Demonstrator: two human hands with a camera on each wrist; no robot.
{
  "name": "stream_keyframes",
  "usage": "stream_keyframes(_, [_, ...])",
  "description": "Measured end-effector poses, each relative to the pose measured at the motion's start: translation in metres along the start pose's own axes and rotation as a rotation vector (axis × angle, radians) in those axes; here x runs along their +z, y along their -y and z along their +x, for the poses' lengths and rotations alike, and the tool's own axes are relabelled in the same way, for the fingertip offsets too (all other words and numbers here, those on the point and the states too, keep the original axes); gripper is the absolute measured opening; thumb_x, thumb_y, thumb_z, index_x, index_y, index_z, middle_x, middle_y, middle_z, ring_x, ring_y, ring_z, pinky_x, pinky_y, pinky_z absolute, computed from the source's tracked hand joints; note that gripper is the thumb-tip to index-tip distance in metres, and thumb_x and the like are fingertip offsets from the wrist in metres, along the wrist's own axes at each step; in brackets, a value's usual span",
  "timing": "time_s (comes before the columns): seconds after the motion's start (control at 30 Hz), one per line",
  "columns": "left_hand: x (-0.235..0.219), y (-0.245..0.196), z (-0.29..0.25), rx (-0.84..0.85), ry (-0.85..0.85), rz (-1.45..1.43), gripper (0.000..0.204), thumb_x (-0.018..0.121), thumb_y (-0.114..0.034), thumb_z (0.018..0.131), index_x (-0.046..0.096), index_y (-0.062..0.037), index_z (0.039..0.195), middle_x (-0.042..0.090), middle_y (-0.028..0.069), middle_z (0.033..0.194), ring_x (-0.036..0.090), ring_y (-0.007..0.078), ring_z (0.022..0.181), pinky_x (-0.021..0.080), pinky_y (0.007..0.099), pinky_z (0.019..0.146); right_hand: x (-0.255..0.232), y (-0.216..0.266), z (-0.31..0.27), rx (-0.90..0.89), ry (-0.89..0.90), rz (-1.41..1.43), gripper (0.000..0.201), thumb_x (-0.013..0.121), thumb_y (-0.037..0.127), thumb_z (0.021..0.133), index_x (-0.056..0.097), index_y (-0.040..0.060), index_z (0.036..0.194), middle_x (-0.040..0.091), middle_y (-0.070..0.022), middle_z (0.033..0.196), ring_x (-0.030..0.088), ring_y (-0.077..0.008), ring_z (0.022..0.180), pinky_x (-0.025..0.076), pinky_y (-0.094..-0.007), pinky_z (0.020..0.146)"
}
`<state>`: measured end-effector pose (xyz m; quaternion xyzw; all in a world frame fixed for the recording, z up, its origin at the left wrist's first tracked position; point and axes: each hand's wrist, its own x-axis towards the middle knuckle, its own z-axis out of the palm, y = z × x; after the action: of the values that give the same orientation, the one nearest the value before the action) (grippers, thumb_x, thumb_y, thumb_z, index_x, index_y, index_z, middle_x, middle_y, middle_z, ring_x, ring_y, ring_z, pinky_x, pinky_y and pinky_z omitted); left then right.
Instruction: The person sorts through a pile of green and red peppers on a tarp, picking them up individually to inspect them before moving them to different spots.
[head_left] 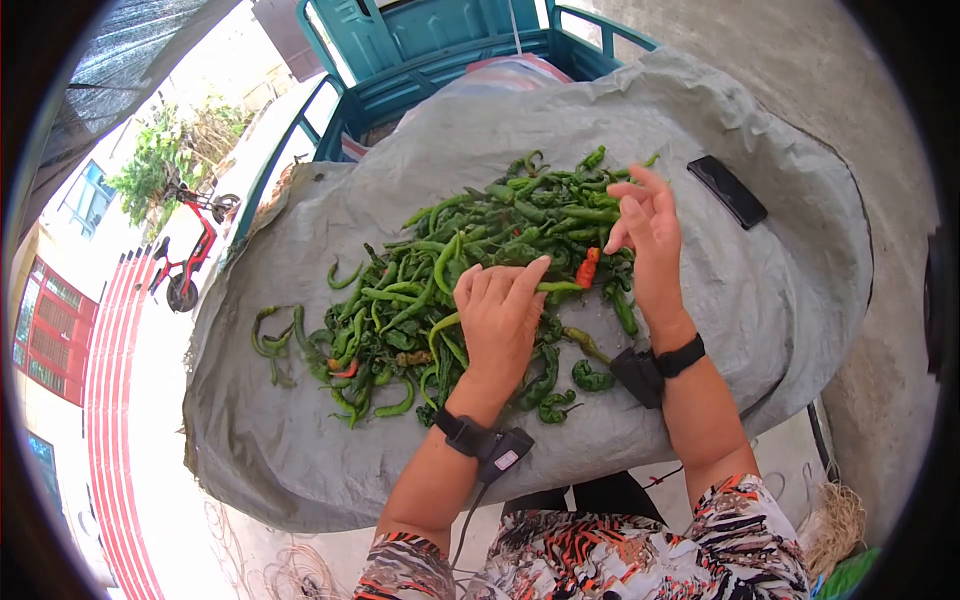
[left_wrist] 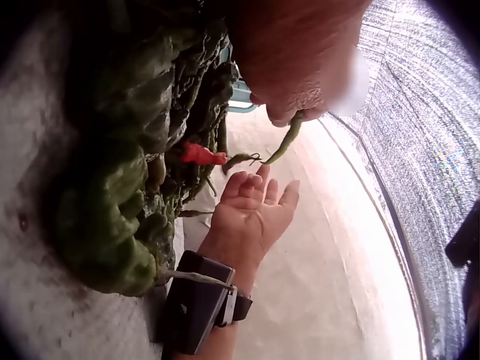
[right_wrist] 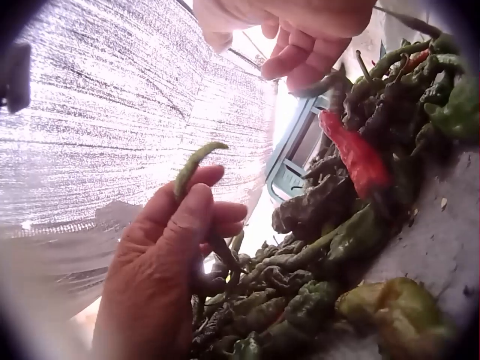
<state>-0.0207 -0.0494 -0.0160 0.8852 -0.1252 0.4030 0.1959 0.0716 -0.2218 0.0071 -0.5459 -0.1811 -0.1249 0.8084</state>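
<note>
My left hand (head_left: pixel 500 325) is over the near side of a heap of green chili peppers (head_left: pixel 400 290). Between its thumb and fingers it pinches a slender green chili pepper (right_wrist: pixel 193 169), whose tip points toward the right hand in the head view. My right hand (head_left: pixel 652 245) is raised at the heap's right edge, palm turned inward and fingers loosely bent and spread, with nothing visible in its grasp. Just left of it, a wrinkled red chili pepper (head_left: pixel 587 268) lies among the green ones.
A grey tarp (head_left: pixel 270 440) is spread under the peppers over a teal cart (head_left: pixel 420 35). A black phone (head_left: pixel 727 192) lies on the tarp at right. Loose peppers (head_left: pixel 592 377) lie at the near edge. A red bike (head_left: pixel 190 245) stands beyond at left.
</note>
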Motion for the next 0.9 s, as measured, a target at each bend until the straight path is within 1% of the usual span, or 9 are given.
stream_keyframes(0.07, [-0.001, -0.001, 0.0, 0.001, 0.004, 0.01, 0.052, 0.074, -0.004, 0.075, 0.065, -0.0149, 0.125, 0.066, 0.0038, 0.096, 0.061, 0.0226, 0.094, 0.039, 0.0431, 0.1, -0.011, -0.005, 0.0, 0.004, 0.185, -0.009, 0.025, 0.064, 0.019, 0.096, 0.063, 0.0022, 0.114, 0.064, -0.0023, 0.094, 0.052, -0.0061, 0.065, 0.044, -0.0219, 0.059])
stream_keyframes(0.17, [-0.001, -0.002, 0.0, -0.006, -0.012, 0.024, 0.052, 0.074, -0.006, 0.076, 0.064, -0.014, 0.127, 0.067, 0.0029, 0.093, 0.062, 0.0215, 0.089, 0.039, 0.0427, 0.1, -0.009, -0.002, -0.009, 0.03, 0.551, -0.173, 0.017, 0.065, 0.014, 0.093, 0.066, 0.0012, 0.105, 0.064, -0.0017, 0.086, 0.052, -0.0053, 0.068, 0.043, -0.0228, 0.059])
stream_keyframes(0.27, [-0.002, -0.001, 0.001, -0.009, -0.028, 0.019, 0.05, 0.075, -0.009, 0.077, 0.064, -0.0113, 0.126, 0.067, 0.0037, 0.093, 0.062, 0.0221, 0.087, 0.04, 0.0418, 0.099, 0.008, 0.013, -0.015, 0.057, 0.699, -0.488, 0.013, 0.068, 0.013, 0.091, 0.068, 0.0011, 0.096, 0.06, -0.0003, 0.073, 0.051, -0.0037, 0.067, 0.042, -0.0226, 0.058])
stream_keyframes(0.37, [0.004, 0.002, -0.001, 0.001, -0.064, 0.0, 0.048, 0.073, -0.008, 0.078, 0.063, -0.0093, 0.125, 0.067, 0.006, 0.092, 0.061, 0.0241, 0.087, 0.041, 0.0411, 0.097, 0.01, 0.005, -0.015, 0.015, 0.657, -0.448, 0.011, 0.068, 0.012, 0.09, 0.068, 0.0017, 0.093, 0.058, 0.0, 0.067, 0.051, -0.0039, 0.061, 0.042, -0.0227, 0.055])
stream_keyframes(0.5, [0.007, 0.009, -0.005, -0.054, 0.014, 0.071, 0.049, 0.068, -0.004, 0.079, 0.06, -0.009, 0.126, 0.064, 0.0074, 0.091, 0.06, 0.0258, 0.087, 0.041, 0.0416, 0.095, 0.007, 0.006, -0.016, 0.069, 0.507, -0.371, 0.013, 0.065, 0.014, 0.094, 0.066, 0.0016, 0.09, 0.059, 0.0008, 0.066, 0.052, -0.0045, 0.056, 0.041, -0.0218, 0.051])
stream_keyframes(0.63, [0.007, 0.008, -0.003, -0.068, -0.068, 0.094, 0.047, 0.069, -0.003, 0.078, 0.061, -0.0086, 0.123, 0.065, 0.006, 0.092, 0.059, 0.0256, 0.09, 0.041, 0.0418, 0.093, 0.002, 0.003, -0.015, -0.027, 0.362, -0.338, 0.018, 0.06, 0.017, 0.099, 0.063, 0.0034, 0.088, 0.056, 0.0018, 0.066, 0.05, -0.0037, 0.055, 0.04, -0.0213, 0.051])
stream_keyframes(0.73, [0.006, 0.01, -0.002, -0.082, -0.092, 0.131, 0.044, 0.07, -0.004, 0.077, 0.063, -0.0086, 0.12, 0.065, 0.0052, 0.092, 0.058, 0.0258, 0.092, 0.041, 0.042, 0.093, -0.003, -0.003, -0.012, -0.015, 0.234, -0.171, 0.024, 0.053, 0.024, 0.103, 0.057, 0.0048, 0.089, 0.053, 0.0009, 0.064, 0.046, -0.005, 0.051, 0.041, -0.0214, 0.053])
stream_keyframes(0.83, [0.005, 0.011, -0.003, -0.107, -0.061, 0.096, 0.042, 0.072, -0.005, 0.076, 0.065, -0.009, 0.116, 0.065, 0.0044, 0.093, 0.057, 0.0261, 0.094, 0.04, 0.0422, 0.094, -0.001, -0.001, -0.008, -0.048, 0.005, -0.12, 0.024, 0.05, 0.025, 0.105, 0.056, 0.0056, 0.091, 0.051, 0.0007, 0.064, 0.045, -0.0058, 0.051, 0.042, -0.0215, 0.054])
stream_keyframes(0.9, [0.007, 0.007, -0.002, -0.146, -0.047, 0.049, 0.041, 0.074, -0.007, 0.074, 0.066, -0.0096, 0.114, 0.065, 0.0036, 0.095, 0.057, 0.026, 0.097, 0.039, 0.0421, 0.095, -0.005, -0.001, -0.004, -0.032, -0.086, -0.085, 0.024, 0.049, 0.025, 0.105, 0.057, 0.0061, 0.092, 0.051, 0.0017, 0.065, 0.046, -0.0051, 0.053, 0.041, -0.0204, 0.055])
